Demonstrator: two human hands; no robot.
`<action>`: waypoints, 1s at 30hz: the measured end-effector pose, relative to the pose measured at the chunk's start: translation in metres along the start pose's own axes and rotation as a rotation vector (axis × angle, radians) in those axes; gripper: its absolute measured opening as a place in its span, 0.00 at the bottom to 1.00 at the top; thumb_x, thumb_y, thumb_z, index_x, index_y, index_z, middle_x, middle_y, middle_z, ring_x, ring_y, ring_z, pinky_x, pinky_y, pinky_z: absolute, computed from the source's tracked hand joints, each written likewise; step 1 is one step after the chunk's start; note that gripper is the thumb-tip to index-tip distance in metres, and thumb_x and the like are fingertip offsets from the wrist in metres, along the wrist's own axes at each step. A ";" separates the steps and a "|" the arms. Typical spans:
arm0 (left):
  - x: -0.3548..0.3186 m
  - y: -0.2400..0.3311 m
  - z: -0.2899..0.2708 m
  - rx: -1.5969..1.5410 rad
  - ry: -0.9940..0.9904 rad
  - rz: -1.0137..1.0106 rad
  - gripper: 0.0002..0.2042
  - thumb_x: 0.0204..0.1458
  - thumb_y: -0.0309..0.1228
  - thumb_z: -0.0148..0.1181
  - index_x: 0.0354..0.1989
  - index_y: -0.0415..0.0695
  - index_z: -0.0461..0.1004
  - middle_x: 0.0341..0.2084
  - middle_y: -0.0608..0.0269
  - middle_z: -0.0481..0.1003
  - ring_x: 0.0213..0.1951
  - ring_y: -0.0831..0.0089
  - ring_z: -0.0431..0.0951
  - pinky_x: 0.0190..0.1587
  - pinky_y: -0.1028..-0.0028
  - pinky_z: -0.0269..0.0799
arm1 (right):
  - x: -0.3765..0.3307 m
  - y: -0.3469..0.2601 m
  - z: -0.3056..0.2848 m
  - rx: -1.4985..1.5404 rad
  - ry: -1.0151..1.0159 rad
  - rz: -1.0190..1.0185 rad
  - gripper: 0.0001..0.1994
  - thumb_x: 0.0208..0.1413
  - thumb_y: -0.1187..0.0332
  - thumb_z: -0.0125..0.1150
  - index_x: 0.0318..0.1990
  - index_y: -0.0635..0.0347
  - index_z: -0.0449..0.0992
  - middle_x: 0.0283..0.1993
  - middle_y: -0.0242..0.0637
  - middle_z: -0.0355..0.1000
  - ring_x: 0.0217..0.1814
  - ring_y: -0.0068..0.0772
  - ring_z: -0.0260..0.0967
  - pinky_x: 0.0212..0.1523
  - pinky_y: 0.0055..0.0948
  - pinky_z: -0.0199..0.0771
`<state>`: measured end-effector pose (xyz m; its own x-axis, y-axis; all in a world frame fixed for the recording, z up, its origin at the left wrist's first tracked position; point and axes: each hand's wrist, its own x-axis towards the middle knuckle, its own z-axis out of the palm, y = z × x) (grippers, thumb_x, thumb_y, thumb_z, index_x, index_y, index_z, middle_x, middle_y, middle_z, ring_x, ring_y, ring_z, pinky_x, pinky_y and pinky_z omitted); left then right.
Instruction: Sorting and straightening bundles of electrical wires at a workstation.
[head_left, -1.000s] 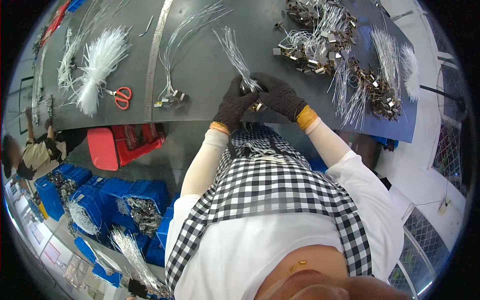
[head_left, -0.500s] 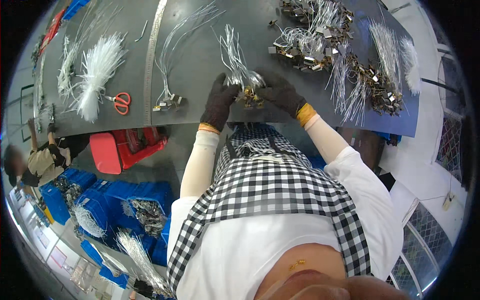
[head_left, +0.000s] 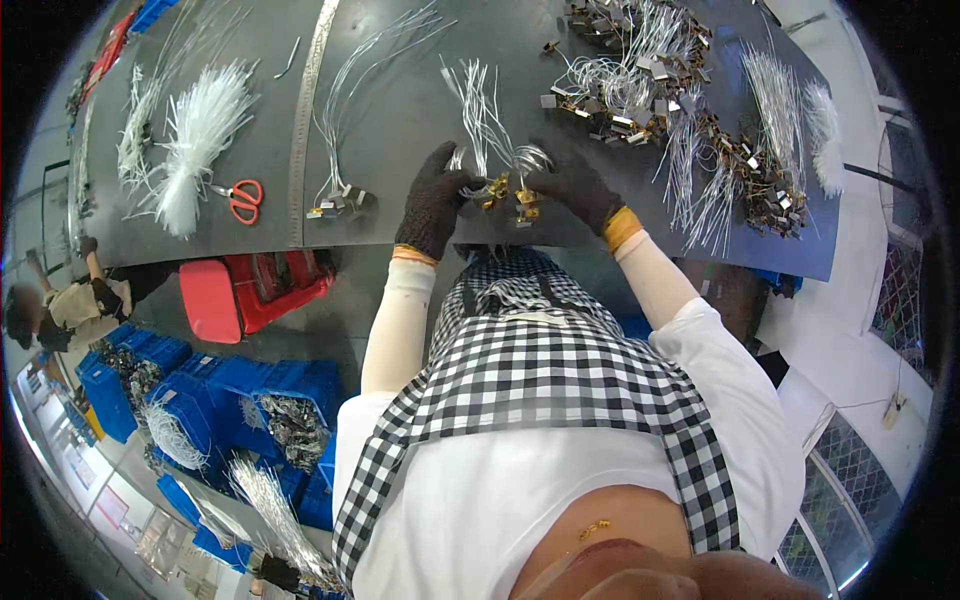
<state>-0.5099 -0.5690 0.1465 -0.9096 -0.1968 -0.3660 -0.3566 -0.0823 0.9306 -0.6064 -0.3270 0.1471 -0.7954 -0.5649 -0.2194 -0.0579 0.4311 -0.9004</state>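
Both my hands wear dark gloves and meet at the near edge of a dark grey table [head_left: 400,120]. My left hand [head_left: 435,195] pinches a bunch of thin white wires [head_left: 478,110] that fan away from me. My right hand [head_left: 578,190] grips the same bunch where small brass-coloured metal parts [head_left: 508,192] hang from the wire ends. A few of these parts lie on the table between my hands.
A pile of wired metal parts [head_left: 640,90] fills the table's right side. Red-handled scissors [head_left: 243,200], white wire bundles [head_left: 195,140] and a steel ruler [head_left: 305,110] lie left. Red crates [head_left: 255,290] and blue bins [head_left: 240,400] stand below. Another person [head_left: 70,300] crouches far left.
My hands have shifted slightly on the wire bunch and pulled apart a little. The view has tilted, so the table sits a bit lower in the picture.
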 end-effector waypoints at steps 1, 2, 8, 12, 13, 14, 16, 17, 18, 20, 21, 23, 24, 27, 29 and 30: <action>0.000 -0.004 -0.001 0.000 0.000 0.000 0.11 0.46 0.18 0.66 0.39 0.41 0.80 0.54 0.39 0.73 0.54 0.50 0.77 0.52 0.62 0.76 | -0.002 -0.002 0.009 -0.149 0.041 -0.050 0.29 0.53 0.62 0.66 0.62 0.64 0.70 0.61 0.48 0.71 0.61 0.42 0.72 0.62 0.36 0.70; -0.001 -0.007 -0.003 0.351 0.022 0.262 0.10 0.48 0.18 0.62 0.39 0.41 0.80 0.58 0.40 0.71 0.55 0.49 0.77 0.52 0.62 0.76 | -0.003 -0.006 0.013 -0.299 0.083 -0.103 0.29 0.54 0.61 0.67 0.62 0.64 0.71 0.63 0.49 0.71 0.62 0.42 0.71 0.62 0.36 0.71; -0.033 0.047 -0.048 -0.169 0.202 -0.013 0.12 0.51 0.20 0.61 0.45 0.37 0.79 0.50 0.48 0.75 0.48 0.59 0.81 0.45 0.62 0.80 | 0.001 0.030 -0.024 -0.134 0.140 -0.020 0.26 0.57 0.62 0.64 0.62 0.59 0.72 0.63 0.47 0.71 0.62 0.47 0.71 0.62 0.37 0.72; -0.063 0.059 -0.137 -0.462 0.294 -0.022 0.24 0.49 0.26 0.64 0.58 0.37 0.72 0.33 0.59 0.77 0.41 0.66 0.81 0.44 0.63 0.81 | -0.008 0.007 -0.053 -0.319 0.070 -0.071 0.22 0.56 0.64 0.64 0.58 0.58 0.76 0.56 0.42 0.76 0.56 0.42 0.75 0.59 0.33 0.73; -0.068 0.059 -0.160 -0.529 0.333 0.062 0.27 0.51 0.26 0.62 0.61 0.38 0.67 0.30 0.62 0.76 0.38 0.69 0.79 0.47 0.61 0.79 | -0.004 0.020 -0.056 -0.276 0.060 -0.067 0.19 0.57 0.65 0.63 0.56 0.58 0.78 0.55 0.42 0.77 0.54 0.40 0.76 0.58 0.32 0.74; -0.076 0.057 -0.180 -0.596 0.381 0.144 0.29 0.52 0.25 0.59 0.65 0.38 0.63 0.28 0.64 0.74 0.34 0.72 0.78 0.51 0.60 0.78 | 0.002 0.010 -0.054 -0.274 0.057 -0.070 0.19 0.57 0.65 0.63 0.56 0.58 0.78 0.55 0.42 0.77 0.54 0.40 0.76 0.58 0.32 0.74; -0.093 0.060 -0.196 -0.666 0.393 0.265 0.34 0.54 0.24 0.54 0.72 0.41 0.53 0.23 0.70 0.70 0.29 0.75 0.74 0.58 0.56 0.74 | 0.021 -0.024 -0.042 0.319 0.039 0.188 0.20 0.55 0.70 0.58 0.56 0.66 0.77 0.55 0.43 0.76 0.56 0.35 0.74 0.58 0.31 0.74; -0.095 0.066 -0.191 -0.661 0.398 0.268 0.34 0.54 0.24 0.54 0.72 0.41 0.53 0.23 0.70 0.70 0.29 0.75 0.74 0.58 0.56 0.74 | 0.031 -0.031 -0.034 0.214 0.090 0.119 0.19 0.56 0.72 0.57 0.55 0.67 0.76 0.57 0.44 0.75 0.58 0.36 0.73 0.59 0.33 0.73; -0.097 0.071 -0.178 -0.667 0.419 0.278 0.34 0.55 0.24 0.53 0.73 0.41 0.51 0.22 0.69 0.70 0.29 0.75 0.74 0.56 0.58 0.75 | 0.051 -0.017 -0.033 -0.152 0.062 -0.109 0.18 0.56 0.73 0.57 0.54 0.66 0.77 0.57 0.45 0.75 0.57 0.38 0.74 0.58 0.34 0.74; -0.103 0.074 -0.153 -0.664 0.463 0.296 0.34 0.56 0.23 0.52 0.73 0.41 0.50 0.22 0.68 0.70 0.30 0.75 0.74 0.54 0.61 0.77 | 0.084 -0.039 -0.028 -0.635 -0.090 -0.178 0.15 0.57 0.72 0.58 0.52 0.62 0.78 0.59 0.49 0.73 0.57 0.48 0.74 0.55 0.37 0.75; -0.093 0.076 -0.134 0.155 0.501 0.621 0.22 0.58 0.26 0.52 0.63 0.41 0.62 0.28 0.64 0.73 0.36 0.71 0.77 0.53 0.62 0.77 | 0.105 0.005 -0.027 -0.380 -0.020 -0.169 0.16 0.55 0.70 0.61 0.51 0.60 0.79 0.57 0.49 0.74 0.57 0.48 0.74 0.56 0.38 0.75; -0.083 0.050 -0.100 0.326 0.416 0.634 0.09 0.60 0.28 0.54 0.46 0.41 0.76 0.37 0.58 0.78 0.45 0.65 0.80 0.54 0.62 0.76 | 0.146 0.037 -0.021 -0.324 0.253 0.146 0.21 0.52 0.63 0.66 0.54 0.59 0.77 0.55 0.52 0.75 0.61 0.50 0.72 0.59 0.41 0.74; -0.087 0.021 -0.086 -0.333 0.340 0.348 0.06 0.60 0.27 0.55 0.39 0.40 0.78 0.41 0.56 0.78 0.47 0.64 0.80 0.56 0.62 0.74 | 0.144 0.009 -0.007 -0.438 0.290 0.118 0.24 0.53 0.60 0.66 0.56 0.61 0.75 0.56 0.54 0.74 0.62 0.50 0.71 0.60 0.42 0.72; -0.090 0.065 -0.030 0.306 0.402 0.386 0.12 0.62 0.27 0.53 0.52 0.36 0.73 0.50 0.51 0.75 0.51 0.61 0.77 0.56 0.65 0.73 | 0.089 -0.090 0.007 -0.427 0.020 0.017 0.29 0.57 0.54 0.63 0.62 0.62 0.70 0.59 0.54 0.72 0.62 0.52 0.70 0.64 0.43 0.69; -0.084 0.030 -0.018 0.225 0.273 0.259 0.24 0.64 0.34 0.52 0.65 0.35 0.63 0.58 0.46 0.70 0.54 0.63 0.75 0.57 0.67 0.72 | 0.042 -0.124 0.036 -0.335 -0.244 -0.240 0.26 0.58 0.55 0.62 0.61 0.59 0.71 0.56 0.53 0.74 0.58 0.54 0.73 0.60 0.44 0.71; -0.084 0.039 -0.011 0.210 0.272 0.261 0.24 0.64 0.34 0.52 0.65 0.35 0.63 0.58 0.46 0.70 0.54 0.63 0.75 0.57 0.67 0.72 | 0.030 -0.111 0.054 -0.345 -0.298 -0.441 0.24 0.59 0.57 0.62 0.59 0.58 0.72 0.52 0.52 0.76 0.55 0.55 0.75 0.57 0.44 0.74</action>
<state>-0.4452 -0.5669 0.2137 -0.8956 -0.4378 -0.0797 -0.1833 0.1997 0.9625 -0.5915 -0.4300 0.2203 -0.4527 -0.8917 0.0048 -0.5727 0.2866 -0.7680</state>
